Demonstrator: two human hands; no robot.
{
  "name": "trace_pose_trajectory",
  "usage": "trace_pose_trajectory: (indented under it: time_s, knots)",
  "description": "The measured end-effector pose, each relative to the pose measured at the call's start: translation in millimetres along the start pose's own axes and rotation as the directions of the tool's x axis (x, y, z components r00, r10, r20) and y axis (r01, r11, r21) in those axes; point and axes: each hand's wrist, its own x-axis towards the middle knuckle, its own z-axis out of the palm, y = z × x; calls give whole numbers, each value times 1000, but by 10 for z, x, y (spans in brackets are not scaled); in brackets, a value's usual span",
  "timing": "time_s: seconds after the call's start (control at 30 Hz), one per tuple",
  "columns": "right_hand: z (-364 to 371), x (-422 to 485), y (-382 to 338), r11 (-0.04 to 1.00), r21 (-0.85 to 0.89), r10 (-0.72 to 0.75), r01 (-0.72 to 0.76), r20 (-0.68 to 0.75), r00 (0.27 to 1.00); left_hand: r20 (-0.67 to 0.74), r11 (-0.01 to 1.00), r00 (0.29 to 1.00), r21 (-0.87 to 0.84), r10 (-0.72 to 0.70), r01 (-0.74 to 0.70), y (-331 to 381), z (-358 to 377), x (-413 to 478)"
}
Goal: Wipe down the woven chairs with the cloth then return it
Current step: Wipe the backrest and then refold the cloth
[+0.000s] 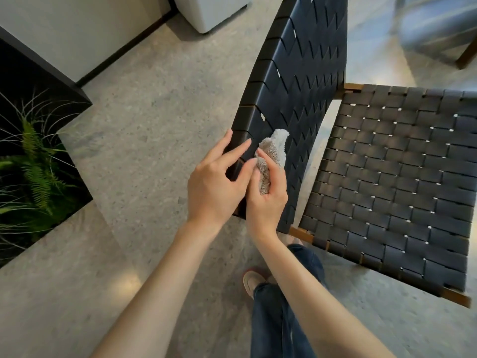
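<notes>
A dark woven chair with a wooden frame fills the right half of the head view, its backrest (304,73) rising toward me and its seat (397,182) to the right. My right hand (268,200) grips a bunched beige fluffy cloth (275,148) against the inner face of the backrest near its top edge. My left hand (219,182) rests on the top rail of the backrest, fingers fairly straight, one fingertip touching the cloth. Part of the cloth is hidden inside my right palm.
A black planter box (38,104) with green ferns (33,161) stands at the left. A white rounded unit (214,11) sits at the top by the wall. Another chair's leg (467,55) shows at top right. My jeans and shoe (253,282) are below on the speckled floor.
</notes>
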Motion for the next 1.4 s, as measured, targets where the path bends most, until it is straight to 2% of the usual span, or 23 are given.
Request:
trace_pose_trajectory:
  time_s: [0.1, 0.3, 0.53, 0.67, 0.8, 0.9, 0.97, 1.27, 1.4]
  knots:
    - [-77, 66, 323, 999, -36, 35, -36, -26, 999, 31, 994, 998, 91, 59, -62, -19, 20, -45]
    - [-330, 143, 987, 957, -120, 254, -264, -92, 963, -5, 987, 996, 135, 90, -88, -21, 37, -47]
    - [-338, 184, 902, 896, -94, 423, -434, -112, 899, 11, 992, 998, 108, 66, -66, 19, 3, -60]
    - [-238, -12, 532, 946, -35, 321, -322, -45, 946, 22, 993, 998, 98, 61, -62, 28, -10, -55]
    - [-99, -65, 70, 991, 32, 133, -132, -34, 990, 26, 995, 998, 81, 55, -57, 1, -5, -49]
    - [59, 9, -242, 997, 69, -34, 37, -35, 999, 12, 997, 999, 53, 52, -53, -12, 7, -48]
    - [134, 28, -321, 995, 44, -87, 89, -53, 995, -4, 1000, 999, -2, 31, -31, -18, 10, -47]
    - [73, 44, -8, 1000, 15, -12, 14, -101, 995, 7, 999, 1000, 39, 21, -21, -10, 10, -41]
    - [-128, 118, 434, 982, -39, 180, -184, -98, 979, 5, 995, 999, 87, 43, -44, 6, 17, -52]
